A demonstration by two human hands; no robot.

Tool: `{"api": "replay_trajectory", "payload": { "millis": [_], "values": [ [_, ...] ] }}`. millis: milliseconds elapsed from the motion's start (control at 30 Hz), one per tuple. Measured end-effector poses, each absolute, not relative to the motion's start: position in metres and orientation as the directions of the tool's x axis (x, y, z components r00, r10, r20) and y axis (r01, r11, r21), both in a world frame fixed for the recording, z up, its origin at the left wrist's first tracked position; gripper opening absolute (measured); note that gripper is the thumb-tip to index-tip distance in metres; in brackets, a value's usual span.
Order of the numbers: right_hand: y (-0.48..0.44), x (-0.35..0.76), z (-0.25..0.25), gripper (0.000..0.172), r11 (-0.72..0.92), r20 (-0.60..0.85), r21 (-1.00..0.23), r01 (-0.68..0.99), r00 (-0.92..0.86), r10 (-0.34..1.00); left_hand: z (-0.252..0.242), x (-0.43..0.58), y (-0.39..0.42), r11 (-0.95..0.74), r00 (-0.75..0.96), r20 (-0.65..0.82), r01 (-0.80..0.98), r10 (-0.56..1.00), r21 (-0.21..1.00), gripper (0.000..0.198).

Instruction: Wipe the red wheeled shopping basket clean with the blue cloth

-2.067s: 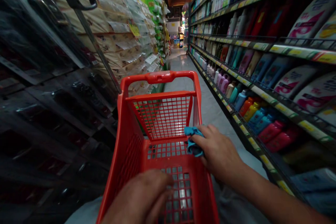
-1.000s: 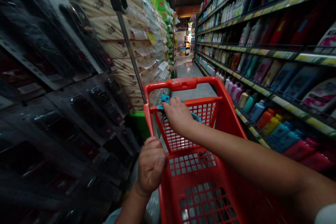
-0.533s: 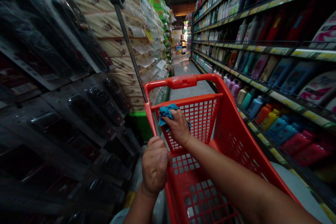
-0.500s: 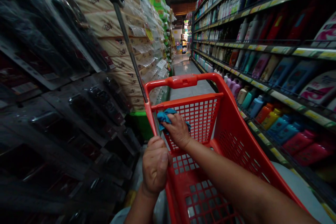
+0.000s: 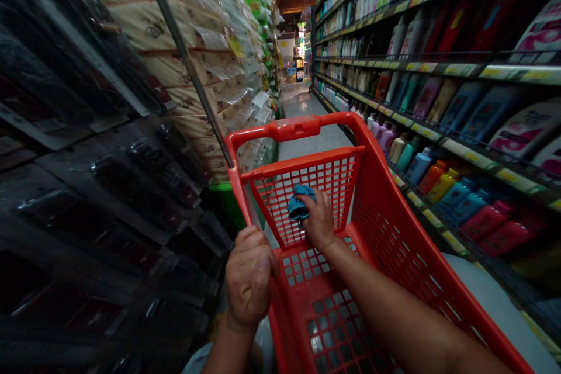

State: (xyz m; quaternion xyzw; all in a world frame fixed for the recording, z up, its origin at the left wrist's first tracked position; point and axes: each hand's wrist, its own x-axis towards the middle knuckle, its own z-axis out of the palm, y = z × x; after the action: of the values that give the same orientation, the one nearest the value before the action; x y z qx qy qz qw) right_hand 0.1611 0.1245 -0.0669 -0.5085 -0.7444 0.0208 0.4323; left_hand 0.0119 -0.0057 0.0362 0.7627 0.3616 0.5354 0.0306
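Note:
A red plastic shopping basket (image 5: 401, 239) with grid walls fills the middle of the view, tilted toward me. My left hand (image 5: 249, 273) is closed around its left rim. Inside the basket, my right hand (image 5: 319, 219) grips a crumpled blue cloth (image 5: 300, 201) against or close to the grid of the far end wall (image 5: 337, 178). From the basket's far left corner a long metal pull handle (image 5: 190, 67) with a black grip rises up and to the left. The red carry handle (image 5: 298, 127) lies across the far end.
Shelves (image 5: 456, 67) of bottles line the right side. On the left hang dark packaged goods (image 5: 144, 163), close to my left arm, and beyond them stand stacked beige packs (image 5: 158, 29). A grey aisle floor (image 5: 295, 99) runs ahead between them.
My right hand has moved the blue cloth rightward, from the basket's far left corner to the middle of the end wall. My left hand keeps its hold; the whole view has shifted slightly.

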Motion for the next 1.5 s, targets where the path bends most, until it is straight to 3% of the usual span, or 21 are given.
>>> {"api": "replay_trajectory", "payload": {
  "millis": [133,233,400,533,667,867,967,1033,1133,1200,1267,1367,1500],
  "values": [
    [0.157,0.193,-0.024,0.035,0.357,0.709,-0.597,0.719,0.265,0.654,0.037,0.012,-0.006,-0.741,0.178,0.788,0.508,0.589,0.440,0.041],
    [0.160,0.194,-0.019,0.029,0.290,0.690,-0.660,0.693,0.406,0.599,0.038,0.013,-0.006,-0.740,0.169,0.788,0.502,0.592,0.448,0.040],
    [0.147,0.159,-0.042,0.061,0.254,0.649,-0.656,0.711,0.360,0.670,0.038,0.013,-0.007,-0.726,0.153,0.787,0.521,0.597,0.449,0.041],
    [0.159,0.168,-0.039,0.040,0.292,0.639,-0.681,0.671,0.350,0.685,0.038,0.010,-0.007,-0.726,0.155,0.793,0.534,0.589,0.435,0.040],
    [0.166,0.186,-0.038,0.036,0.298,0.606,-0.718,0.628,0.355,0.712,0.037,0.007,-0.006,-0.715,0.159,0.787,0.551,0.596,0.430,0.040],
    [0.133,0.180,-0.103,0.042,-0.091,0.267,-0.809,0.580,0.502,0.823,0.036,0.006,-0.006,-0.710,0.121,0.801,0.555,0.586,0.435,0.041],
    [0.107,0.159,-0.133,0.045,-0.206,0.137,-0.769,0.606,0.471,0.871,0.035,0.006,-0.009,-0.701,0.106,0.804,0.563,0.585,0.437,0.042],
    [0.089,0.135,-0.143,0.047,-0.170,0.120,-0.726,0.666,0.367,0.923,0.034,0.006,-0.010,-0.697,0.103,0.802,0.567,0.589,0.439,0.044],
    [0.064,0.093,-0.147,0.038,0.120,0.145,-0.653,0.748,-0.031,0.989,0.034,0.005,-0.010,-0.691,0.102,0.799,0.574,0.592,0.439,0.044],
    [0.055,0.076,-0.145,0.027,0.336,0.119,-0.579,0.743,-0.331,0.936,0.034,0.004,-0.010,-0.698,0.104,0.806,0.573,0.583,0.431,0.043],
    [0.055,0.079,-0.142,0.025,0.448,0.064,-0.488,0.749,-0.481,0.874,0.034,0.003,-0.010,-0.706,0.103,0.813,0.567,0.573,0.425,0.042],
    [0.069,0.117,-0.135,0.028,0.395,-0.005,-0.340,0.853,-0.421,0.907,0.035,0.002,-0.011,-0.707,0.090,0.819,0.563,0.567,0.428,0.043],
    [0.096,0.185,-0.124,0.039,0.065,-0.072,-0.191,0.980,-0.080,0.994,0.034,0.004,-0.012,-0.695,0.079,0.809,0.564,0.583,0.446,0.045]
  ]
}}
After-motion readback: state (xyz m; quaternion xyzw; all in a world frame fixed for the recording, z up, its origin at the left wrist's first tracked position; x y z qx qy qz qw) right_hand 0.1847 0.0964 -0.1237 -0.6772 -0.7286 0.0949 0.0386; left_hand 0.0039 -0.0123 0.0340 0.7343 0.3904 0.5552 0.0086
